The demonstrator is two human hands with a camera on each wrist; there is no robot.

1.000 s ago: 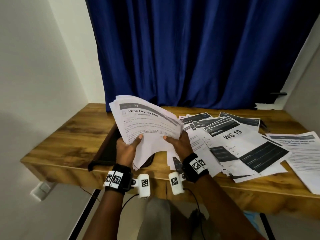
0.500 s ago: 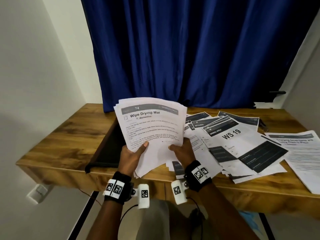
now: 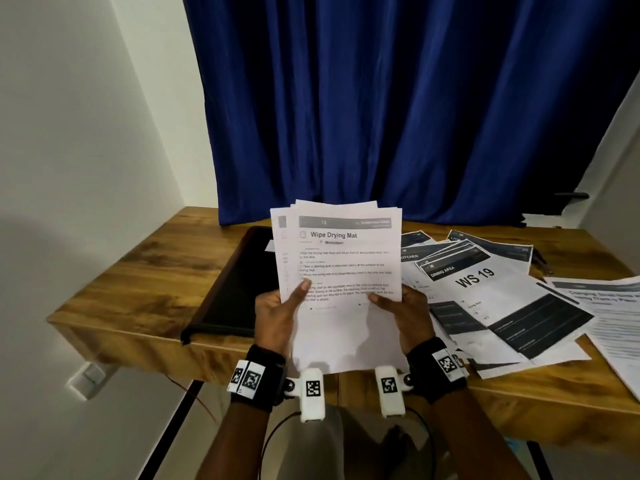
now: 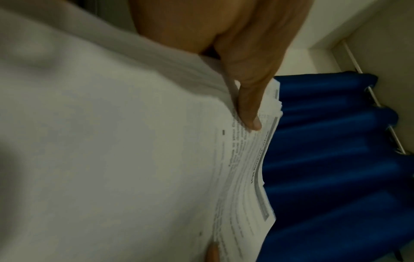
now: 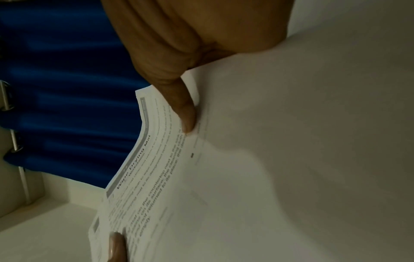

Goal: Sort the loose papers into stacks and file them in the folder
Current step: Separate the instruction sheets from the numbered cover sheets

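Both hands hold one stack of papers (image 3: 343, 258) upright above the table's front edge; its top sheet reads "Wipe Drying Mat". My left hand (image 3: 277, 313) grips the stack's lower left side, thumb on the front sheet (image 4: 248, 113). My right hand (image 3: 405, 310) grips the lower right side, thumb across the front (image 5: 186, 115). The sheets' top edges are slightly uneven. A black folder (image 3: 239, 289) lies open on the table behind and left of the stack. More loose papers (image 3: 491, 296), one marked "WS 19", lie fanned over the table to the right.
The wooden table (image 3: 138, 282) stands against a blue curtain (image 3: 398, 109), with a white wall (image 3: 79, 140) on the left. Another printed sheet (image 3: 613, 306) lies at the table's right edge. Bare wood shows left of the folder.
The stack has been turned from tilted and fanned to upright and squarer, and raised a little toward me. Both hands keep their grip on its lower sides.
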